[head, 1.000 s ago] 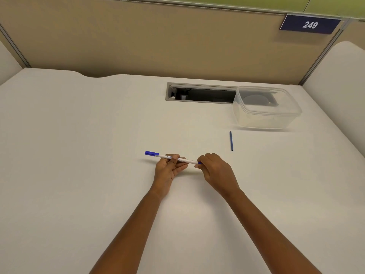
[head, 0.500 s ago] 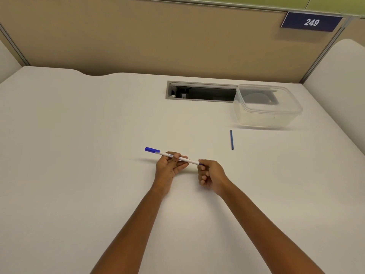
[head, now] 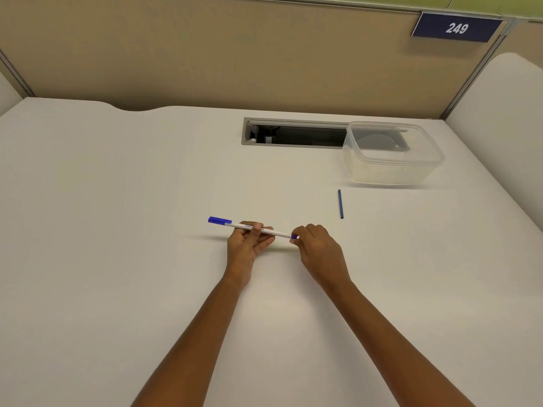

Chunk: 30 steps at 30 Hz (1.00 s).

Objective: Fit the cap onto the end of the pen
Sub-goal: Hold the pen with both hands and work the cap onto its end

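Observation:
A white pen (head: 279,232) with a long blue cap (head: 219,220) on its left end is held level just above the white desk (head: 117,259). My left hand (head: 246,248) grips the middle of the barrel from below, thumb on top. My right hand (head: 318,251) pinches a small blue end piece (head: 294,236) at the pen's right tip with its fingertips. How far that piece is seated on the barrel is hidden by my fingers.
A thin dark blue rod (head: 340,203) lies on the desk behind and to the right of my hands. A clear plastic box (head: 390,171) with a lid stands at the back right, beside a cable slot (head: 293,136). Partition walls close the back and right.
Half a second ago my right hand sat slightly lower and nearer me at the pen's tip; now its fingertips are back on the blue end. The left hand has held the pen still.

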Each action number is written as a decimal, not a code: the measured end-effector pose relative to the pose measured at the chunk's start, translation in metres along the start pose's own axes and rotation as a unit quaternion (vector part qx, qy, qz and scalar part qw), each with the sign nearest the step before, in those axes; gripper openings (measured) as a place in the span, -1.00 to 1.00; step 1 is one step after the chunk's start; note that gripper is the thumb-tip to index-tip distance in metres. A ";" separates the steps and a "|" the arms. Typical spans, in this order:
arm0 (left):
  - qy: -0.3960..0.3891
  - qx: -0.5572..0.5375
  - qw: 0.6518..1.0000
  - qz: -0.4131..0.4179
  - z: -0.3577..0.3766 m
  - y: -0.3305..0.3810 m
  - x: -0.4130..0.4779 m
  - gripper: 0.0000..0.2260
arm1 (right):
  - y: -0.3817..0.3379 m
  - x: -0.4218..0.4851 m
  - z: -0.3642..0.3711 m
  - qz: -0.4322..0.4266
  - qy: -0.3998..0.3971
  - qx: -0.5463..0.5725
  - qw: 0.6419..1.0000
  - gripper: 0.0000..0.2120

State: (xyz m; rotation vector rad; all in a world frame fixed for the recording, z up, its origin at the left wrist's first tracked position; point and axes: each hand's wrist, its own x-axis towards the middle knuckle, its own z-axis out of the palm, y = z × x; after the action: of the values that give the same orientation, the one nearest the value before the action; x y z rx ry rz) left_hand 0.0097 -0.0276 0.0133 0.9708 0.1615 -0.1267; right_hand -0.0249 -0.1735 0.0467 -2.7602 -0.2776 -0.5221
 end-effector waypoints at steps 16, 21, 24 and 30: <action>-0.008 0.016 1.000 -0.007 0.002 0.002 -0.001 -0.84 | 0.003 0.017 -0.001 0.323 -0.205 0.426 0.820 -0.63; -0.009 0.016 1.000 -0.009 0.003 0.003 -0.002 -0.85 | 0.000 0.021 0.002 0.472 -0.239 0.593 0.607 -0.62; -0.003 0.009 1.000 -0.010 0.003 0.004 -0.002 -0.85 | -0.003 0.021 0.001 0.436 -0.220 0.512 0.706 -0.61; 0.007 -0.005 1.000 -0.007 0.003 0.005 -0.002 -0.86 | 0.003 0.010 0.000 0.211 -0.123 0.269 0.932 -0.77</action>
State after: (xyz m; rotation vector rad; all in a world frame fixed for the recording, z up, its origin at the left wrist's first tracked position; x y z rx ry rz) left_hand 0.0093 -0.0276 0.0190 0.9613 0.1821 -0.1323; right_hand -0.0149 -0.1749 0.0500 -2.2405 0.1097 0.0209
